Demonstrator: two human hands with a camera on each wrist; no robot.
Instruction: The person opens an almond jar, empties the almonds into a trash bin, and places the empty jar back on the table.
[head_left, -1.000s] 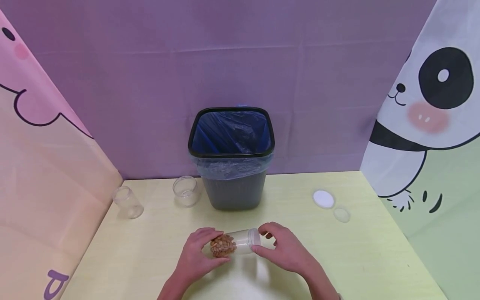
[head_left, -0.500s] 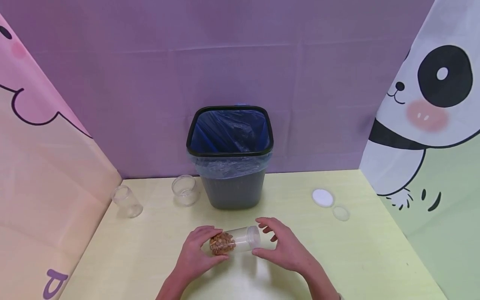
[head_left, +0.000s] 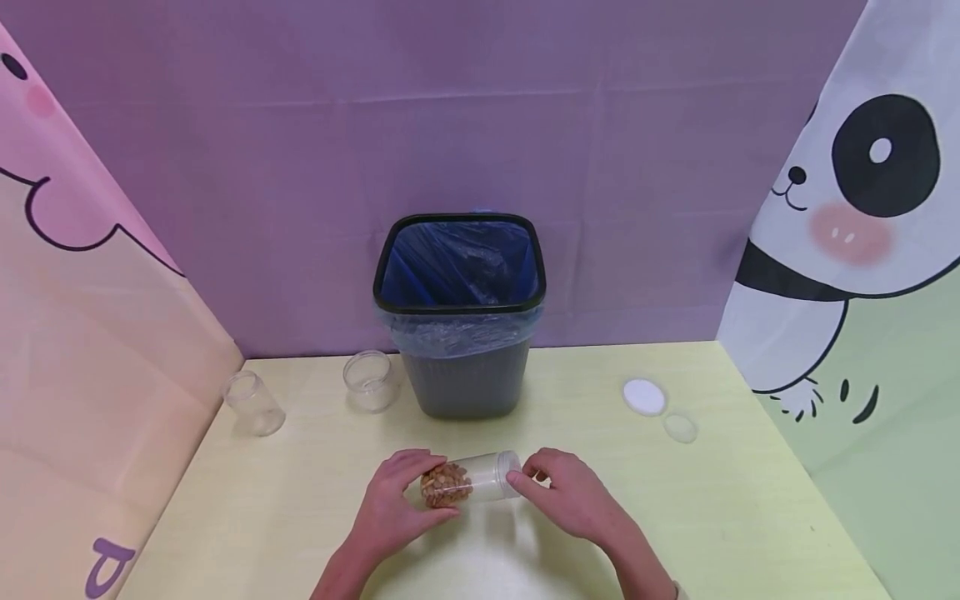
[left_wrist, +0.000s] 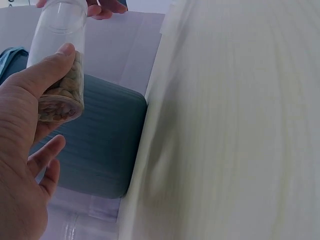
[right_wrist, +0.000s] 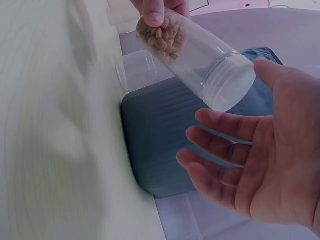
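Observation:
A clear plastic jar (head_left: 485, 478) lies sideways above the table, with brown nuts or beans (head_left: 446, 485) at its base end. My left hand (head_left: 393, 504) grips the base end between thumb and fingers. At the other end is a translucent white screw lid (right_wrist: 229, 83). My right hand (head_left: 573, 496) pinches this lid at its edge, with the thumb on one side and the index finger at the other. In the right wrist view the remaining fingers (right_wrist: 215, 175) lie loosely bent, off the jar.
A grey trash bin (head_left: 468, 379) with a blue liner stands behind the hands. Left of it are an uncapped clear jar (head_left: 371, 387) and a taller clear jar (head_left: 257, 406). A white lid (head_left: 645, 397) and a translucent lid (head_left: 680, 427) lie at the right on the table (head_left: 750, 508).
My right hand's fingers lifted from the lid half a second ago and have come back to it, the thumb now higher on its side. The left hand and jar have hardly moved.

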